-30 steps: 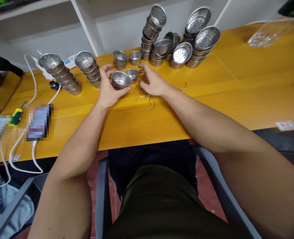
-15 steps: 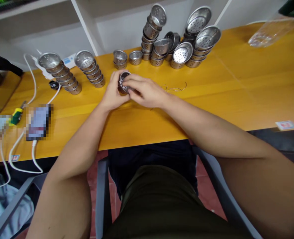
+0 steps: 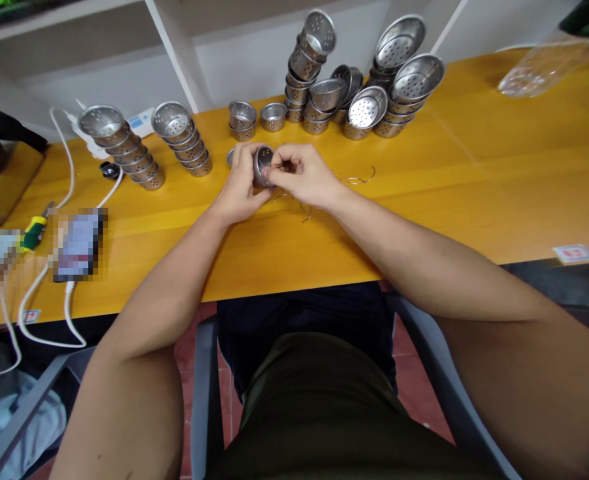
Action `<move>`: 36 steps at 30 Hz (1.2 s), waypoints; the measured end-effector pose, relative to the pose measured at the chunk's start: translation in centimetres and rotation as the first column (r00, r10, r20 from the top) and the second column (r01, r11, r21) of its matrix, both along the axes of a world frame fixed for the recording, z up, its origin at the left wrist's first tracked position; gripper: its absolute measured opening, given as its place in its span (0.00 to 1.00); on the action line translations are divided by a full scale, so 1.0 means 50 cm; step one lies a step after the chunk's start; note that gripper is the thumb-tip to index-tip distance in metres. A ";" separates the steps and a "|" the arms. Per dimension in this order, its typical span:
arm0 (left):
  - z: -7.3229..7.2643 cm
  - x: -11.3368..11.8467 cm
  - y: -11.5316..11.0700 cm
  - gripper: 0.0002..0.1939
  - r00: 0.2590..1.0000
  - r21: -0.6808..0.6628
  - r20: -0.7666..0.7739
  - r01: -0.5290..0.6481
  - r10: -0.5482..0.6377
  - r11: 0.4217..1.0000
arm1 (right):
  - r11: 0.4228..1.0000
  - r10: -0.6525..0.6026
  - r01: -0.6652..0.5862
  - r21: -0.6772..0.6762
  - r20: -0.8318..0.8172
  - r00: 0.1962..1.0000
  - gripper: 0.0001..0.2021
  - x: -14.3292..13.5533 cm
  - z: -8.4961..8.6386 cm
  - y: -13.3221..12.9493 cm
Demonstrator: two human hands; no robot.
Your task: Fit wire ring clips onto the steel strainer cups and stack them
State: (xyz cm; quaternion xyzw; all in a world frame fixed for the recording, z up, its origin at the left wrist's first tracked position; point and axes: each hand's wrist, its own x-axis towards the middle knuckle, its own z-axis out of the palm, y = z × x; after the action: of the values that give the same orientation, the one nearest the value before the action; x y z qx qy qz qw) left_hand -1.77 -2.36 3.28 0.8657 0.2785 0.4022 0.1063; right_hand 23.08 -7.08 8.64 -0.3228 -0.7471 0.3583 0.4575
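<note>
My left hand (image 3: 242, 187) is wrapped round a small perforated metal cup (image 3: 263, 167), tilted so that its mouth faces the right. At the cup's rim, my right hand (image 3: 302, 175) has thumb and fingertips pinched together; what they hold, if anything, is too small to make out. Thin bent wires (image 3: 306, 212) lie below the right hand, and another wire (image 3: 359, 179) curls on the table to its right. Part of a round metal piece (image 3: 230, 157) shows just behind my left hand, which hides the rest.
Stacks of perforated metal cups (image 3: 194, 160) stand along the back of the wooden table (image 3: 284, 267), with wider ones (image 3: 417, 77) on the right. At left lie a phone (image 3: 77, 247), white cables and a green-yellow screwdriver (image 3: 34, 232). A clear plastic bottle (image 3: 534, 70) is far right.
Both hands and the cup have shifted slightly right. My right fingers have come out of the cup's mouth and now pinch at its rim. The round metal piece behind has come into view.
</note>
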 end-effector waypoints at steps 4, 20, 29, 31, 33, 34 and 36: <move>-0.008 0.006 0.001 0.47 0.999 0.009 0.015 0.036 -0.037 0.999 | 0.998 -0.006 0.000 -0.061 -0.095 0.995 0.19 -0.007 0.002 -0.004; -0.012 -0.085 0.057 0.58 0.944 -0.074 0.193 -0.260 0.269 0.963 | 0.999 0.031 -0.032 -0.008 -0.129 0.991 0.32 0.086 0.025 0.030; -0.037 -0.096 0.103 0.59 0.917 -0.219 0.221 -0.285 0.331 0.933 | 0.985 -0.130 0.055 0.162 0.500 0.856 0.10 0.123 -0.015 0.057; -0.036 -0.092 0.104 0.58 0.913 -0.252 0.211 -0.294 0.349 0.922 | 0.983 -0.144 0.070 0.168 0.481 0.865 0.10 0.120 -0.019 0.060; -0.038 -0.090 0.105 0.57 0.914 -0.280 0.203 -0.288 0.350 0.916 | 0.981 -0.161 0.093 0.170 0.448 0.879 0.11 0.116 -0.019 0.060; -0.040 -0.090 0.106 0.56 0.917 -0.296 0.201 -0.279 0.345 0.913 | 0.981 -0.163 0.100 0.166 0.434 0.886 0.11 0.115 -0.018 0.059; -0.046 -0.090 0.109 0.55 0.919 -0.330 0.200 -0.264 0.340 0.906 | 0.984 -0.151 0.097 0.147 0.420 0.895 0.11 0.111 -0.017 0.056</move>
State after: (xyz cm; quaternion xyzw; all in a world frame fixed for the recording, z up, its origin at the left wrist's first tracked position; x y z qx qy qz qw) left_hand -6.28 3.11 0.97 0.7272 0.4515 0.4745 0.2056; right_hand 28.64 -4.30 7.81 -0.4123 -0.8277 0.2021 0.3226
